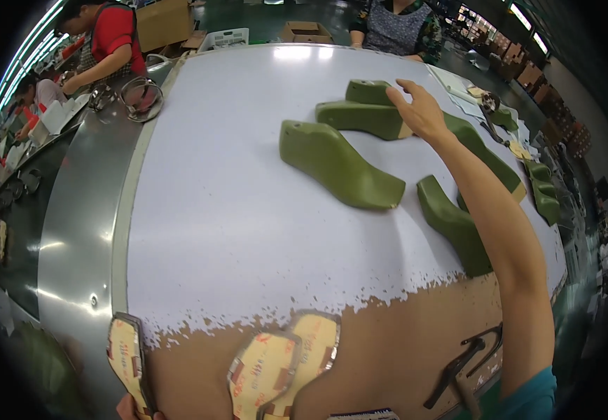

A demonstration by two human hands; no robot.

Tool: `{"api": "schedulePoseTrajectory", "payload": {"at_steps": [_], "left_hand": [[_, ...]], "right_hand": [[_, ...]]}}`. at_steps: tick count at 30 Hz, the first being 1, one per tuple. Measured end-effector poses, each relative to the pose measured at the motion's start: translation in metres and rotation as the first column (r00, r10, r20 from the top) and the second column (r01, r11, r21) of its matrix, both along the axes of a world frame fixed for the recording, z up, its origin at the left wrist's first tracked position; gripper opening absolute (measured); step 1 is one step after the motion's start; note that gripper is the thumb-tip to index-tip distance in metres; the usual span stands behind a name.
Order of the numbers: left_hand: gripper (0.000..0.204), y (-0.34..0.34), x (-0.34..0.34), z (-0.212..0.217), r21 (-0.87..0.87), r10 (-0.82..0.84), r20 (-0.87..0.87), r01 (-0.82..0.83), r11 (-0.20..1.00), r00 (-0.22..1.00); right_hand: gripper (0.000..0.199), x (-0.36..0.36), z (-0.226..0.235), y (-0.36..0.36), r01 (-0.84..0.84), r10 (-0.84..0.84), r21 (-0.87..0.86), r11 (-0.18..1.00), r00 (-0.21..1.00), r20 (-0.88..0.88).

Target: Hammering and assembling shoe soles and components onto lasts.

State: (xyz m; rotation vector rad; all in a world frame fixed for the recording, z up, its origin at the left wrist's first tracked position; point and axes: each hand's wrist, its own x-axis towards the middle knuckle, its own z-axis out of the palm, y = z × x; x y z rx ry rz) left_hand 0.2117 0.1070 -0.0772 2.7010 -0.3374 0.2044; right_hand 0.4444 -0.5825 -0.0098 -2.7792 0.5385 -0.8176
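My right hand (419, 112) is stretched far across the table, thumb and fingers apart, holding nothing I can see. It hovers by a green shoe last (363, 117) and a second last (368, 92) behind it; whether it touches either, I cannot tell. Nearer lies a large green shoe last (339, 168) on its side. More lasts (451, 220) lie under and beside my right forearm. At the lower left edge, my left hand (136, 409), mostly cut off, grips a yellow insole board (127, 353) with a dark rim. Two similar insole boards (265, 371) (314, 350) overlap at the front.
A hammer (461, 364) lies on the brown front strip of the white-topped table (213, 210). Papers and small items (468, 91) line the right edge. A metal conveyor (83, 224) runs along the left. Co-workers (111, 45) (398, 31) are at the far left and far side.
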Motion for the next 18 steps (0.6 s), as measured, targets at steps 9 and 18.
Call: {"api": "schedulePoseTrajectory", "payload": {"at_steps": [9, 18], "left_hand": [[0.053, -0.004, 0.012, 0.007, -0.046, -0.009, -0.069, 0.006, 0.999, 0.998], [0.055, -0.007, 0.006, 0.009, -0.052, 0.030, -0.050, -0.033, 0.998, 0.998]], "right_hand": [[0.058, 0.042, 0.007, -0.050, -0.046, 0.106, 0.374, 0.926, 0.984, -0.142], [0.051, -0.043, 0.022, 0.010, -0.247, 0.592, 0.648, 0.720, 0.706, -0.389]]}}
